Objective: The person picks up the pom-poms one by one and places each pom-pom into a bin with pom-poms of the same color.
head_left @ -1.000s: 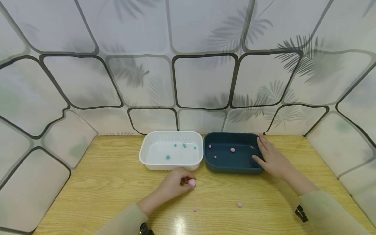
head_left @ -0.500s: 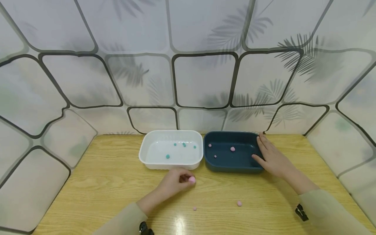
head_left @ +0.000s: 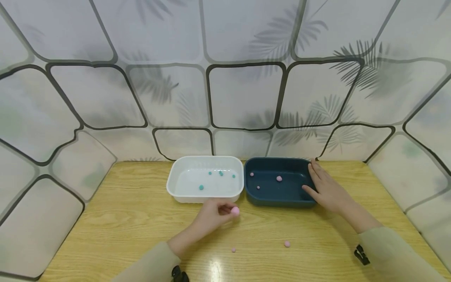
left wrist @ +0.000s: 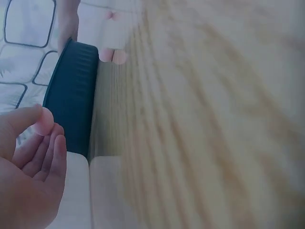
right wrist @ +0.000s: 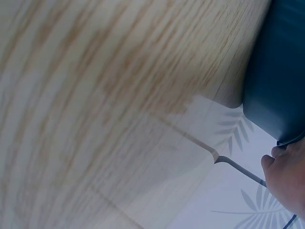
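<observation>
My left hand point(head_left: 214, 214) pinches a pink ball point(head_left: 235, 211) between thumb and fingers, just in front of the white tray point(head_left: 192, 199). In the left wrist view the same ball point(left wrist: 44, 122) shows at the fingertips, overlapping the dark blue tray point(left wrist: 76, 90). My right hand point(head_left: 329, 194) rests on the right end of the dark blue tray point(head_left: 282, 203), its fingers straight along the rim and the thumb over the inside. Three pink balls, the largest being this ball point(head_left: 279, 179), lie in that tray. Several small green balls, including this ball point(head_left: 201, 187), lie in the white one.
On the wooden table point(head_left: 123, 219) lie a small pink ball point(head_left: 233, 250) and a larger pink ball point(head_left: 287, 244), both nearer the front. The two trays stand side by side against a patterned backdrop point(head_left: 243, 98), which also rises at both sides.
My left hand has risen slightly and shifted right and away from me with the pink ball, toward the gap between the trays. The right hand has stayed on the blue tray.
</observation>
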The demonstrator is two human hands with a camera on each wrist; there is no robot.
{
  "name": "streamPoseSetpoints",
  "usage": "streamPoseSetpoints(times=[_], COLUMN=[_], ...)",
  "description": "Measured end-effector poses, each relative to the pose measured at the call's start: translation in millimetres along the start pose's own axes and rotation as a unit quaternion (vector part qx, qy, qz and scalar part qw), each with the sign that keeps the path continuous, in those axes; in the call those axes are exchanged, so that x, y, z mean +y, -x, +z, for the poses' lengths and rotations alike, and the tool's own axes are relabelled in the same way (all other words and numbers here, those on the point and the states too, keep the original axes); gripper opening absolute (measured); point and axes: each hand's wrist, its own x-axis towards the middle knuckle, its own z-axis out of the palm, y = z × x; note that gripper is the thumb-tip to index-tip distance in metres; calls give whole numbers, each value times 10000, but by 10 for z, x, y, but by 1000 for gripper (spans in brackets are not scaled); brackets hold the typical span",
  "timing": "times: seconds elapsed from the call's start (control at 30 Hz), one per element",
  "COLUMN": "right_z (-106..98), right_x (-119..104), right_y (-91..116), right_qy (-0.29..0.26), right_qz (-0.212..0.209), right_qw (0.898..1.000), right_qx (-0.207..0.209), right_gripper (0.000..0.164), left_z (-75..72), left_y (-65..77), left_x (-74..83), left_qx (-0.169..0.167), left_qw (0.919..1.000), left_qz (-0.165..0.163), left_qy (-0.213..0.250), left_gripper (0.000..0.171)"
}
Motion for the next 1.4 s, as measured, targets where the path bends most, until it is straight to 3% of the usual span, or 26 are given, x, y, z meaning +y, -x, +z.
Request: streamPoseSetpoints(times=[0.2, 0.53, 0.77, 1.4], right_z=[10, 14, 14, 9], right_x=[11, 23, 17, 16], right_y=[-7, -3, 6, -1], right_qy=[44, 62, 18, 87], right_qz=[-30, -10, 17, 22], right_qw=[10000, 10000, 10000, 10000], right_qx=[28, 12, 2, -10], right_gripper=[89, 90, 90, 89], left_z=[69, 96, 88, 104], left_y=[-57, -237, -391, -794], left_x=[137, 363, 459, 457], left_qx=[-95, -99, 43, 343], left_qw=[9999, 9994, 9994, 9994], left_qz=[-27, 298, 192, 40], left_qy=[-18, 131, 290, 4], left_gripper=[21, 17, 21, 24])
